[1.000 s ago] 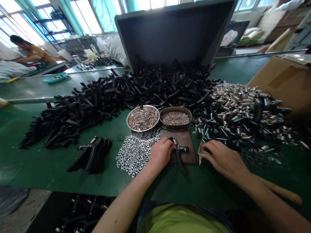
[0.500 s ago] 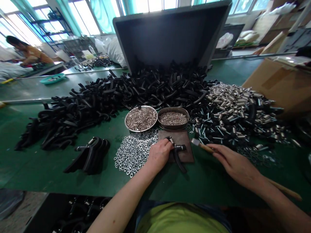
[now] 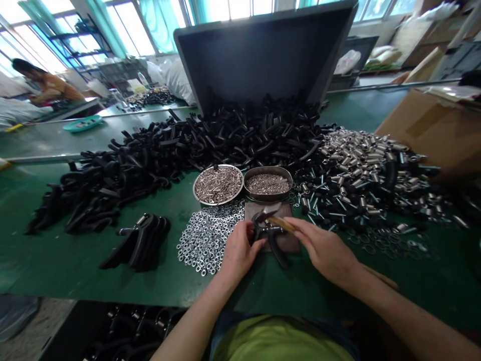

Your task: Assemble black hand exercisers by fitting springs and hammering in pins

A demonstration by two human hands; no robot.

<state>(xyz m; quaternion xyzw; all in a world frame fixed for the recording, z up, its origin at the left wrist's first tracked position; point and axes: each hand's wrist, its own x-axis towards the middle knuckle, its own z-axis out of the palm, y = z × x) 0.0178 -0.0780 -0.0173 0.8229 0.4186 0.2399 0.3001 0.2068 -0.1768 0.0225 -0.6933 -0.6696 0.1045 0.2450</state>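
My left hand (image 3: 240,249) is closed on a black curved plastic clamp part (image 3: 277,250), which lies on a flat metal plate (image 3: 292,244). In my right hand (image 3: 323,249) is a hammer (image 3: 282,223), gripped by its wooden handle. Its head is over the upper end of the part and hides some of it. To the left of my left hand spreads a heap of metal nuts (image 3: 206,240). Behind the plate stand a round dish of small pins (image 3: 218,185) and an oval tin of tiny metal pieces (image 3: 267,184).
Black plastic parts (image 3: 225,135) are heaped across the back, before a large tipped grey bin (image 3: 263,55). Springs and bolts (image 3: 361,170) are piled at right, beside a cardboard box (image 3: 432,130). Several assembled parts (image 3: 141,240) stand at left. A co-worker (image 3: 48,85) sits far left.
My right hand has swung the hammer leftward from beside the plate to over the part. My left hand has shifted slightly and its grip on the part has altered.
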